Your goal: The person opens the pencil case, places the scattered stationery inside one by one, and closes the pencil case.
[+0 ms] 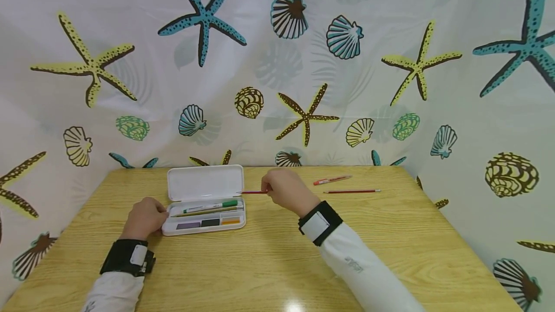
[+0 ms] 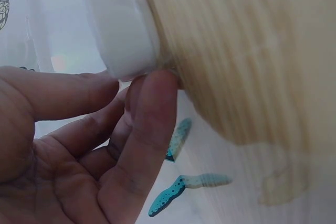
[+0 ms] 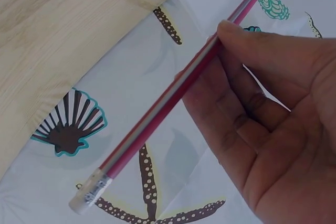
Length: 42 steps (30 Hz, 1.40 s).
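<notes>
An open white pencil case [image 1: 205, 183] lies on the table with its lid tipped back. My left hand [image 1: 145, 216] grips its left end, thumb and fingertips on the rounded white corner [image 2: 128, 51] in the left wrist view. A green-capped marker [image 1: 210, 206] and a slender brownish rod lie in the long tray; purple, dark and orange blocks fill the front compartments. My right hand [image 1: 289, 190] pinches a red striped pencil [image 3: 176, 87] between thumb and fingers, right of the case. The pencil's point reaches toward the lid's right edge, and its white eraser end slants away from it.
To the right of my right hand lie an orange-red pen [image 1: 332, 180] and another red pencil [image 1: 352, 191]. Behind the wooden table [image 1: 243, 273] hangs a white cloth [image 1: 260, 71] printed with starfish and shells, and it also runs along both sides.
</notes>
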Motion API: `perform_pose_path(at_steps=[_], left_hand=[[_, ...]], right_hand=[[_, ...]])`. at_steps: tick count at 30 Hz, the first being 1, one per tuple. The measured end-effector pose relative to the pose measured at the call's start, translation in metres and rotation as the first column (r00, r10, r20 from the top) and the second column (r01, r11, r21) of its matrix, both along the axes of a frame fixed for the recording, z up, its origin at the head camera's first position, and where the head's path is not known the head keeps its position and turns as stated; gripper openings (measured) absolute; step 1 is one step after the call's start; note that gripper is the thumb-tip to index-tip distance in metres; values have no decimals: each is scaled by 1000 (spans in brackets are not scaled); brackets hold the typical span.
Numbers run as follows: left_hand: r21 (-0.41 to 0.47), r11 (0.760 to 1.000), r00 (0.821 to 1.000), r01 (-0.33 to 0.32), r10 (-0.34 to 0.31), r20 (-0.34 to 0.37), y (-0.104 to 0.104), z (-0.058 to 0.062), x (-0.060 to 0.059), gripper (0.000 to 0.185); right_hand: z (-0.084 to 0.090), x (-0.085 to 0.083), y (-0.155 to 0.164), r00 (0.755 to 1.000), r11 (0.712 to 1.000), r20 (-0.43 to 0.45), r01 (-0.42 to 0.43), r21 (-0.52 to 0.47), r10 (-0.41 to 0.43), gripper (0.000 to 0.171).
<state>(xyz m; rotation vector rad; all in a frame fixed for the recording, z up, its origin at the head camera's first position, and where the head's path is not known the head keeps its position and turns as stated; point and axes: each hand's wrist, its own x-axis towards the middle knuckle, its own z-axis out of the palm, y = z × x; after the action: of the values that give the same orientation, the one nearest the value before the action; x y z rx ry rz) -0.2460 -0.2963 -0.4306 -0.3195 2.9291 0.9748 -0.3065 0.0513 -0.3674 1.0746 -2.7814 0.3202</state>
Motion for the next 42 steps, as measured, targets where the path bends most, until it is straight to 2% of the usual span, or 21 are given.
perform_pose_path(at_steps=[12,21,30,42], left_hand=[[2,1000,1000,-2,2,-2,1,1,0,27],[-4,1000,1000,11,-11,-14,-3,-5,-3,27],[0,1000,1000,4,-4,0,-3,-3,-2,28],[1,1000,1000,1,-1,-1,-3,-3,-2,26]], right_hand=[[1,2,-29,1000,999,-24,3,43,-2,9],[-3,2,-44,998,998,-40,-39,45,41,10],[-8,5,-62,993,996,-89,-71,54,75,8],[-4,9,-88,994,995,-71,-86,42,89,11]])
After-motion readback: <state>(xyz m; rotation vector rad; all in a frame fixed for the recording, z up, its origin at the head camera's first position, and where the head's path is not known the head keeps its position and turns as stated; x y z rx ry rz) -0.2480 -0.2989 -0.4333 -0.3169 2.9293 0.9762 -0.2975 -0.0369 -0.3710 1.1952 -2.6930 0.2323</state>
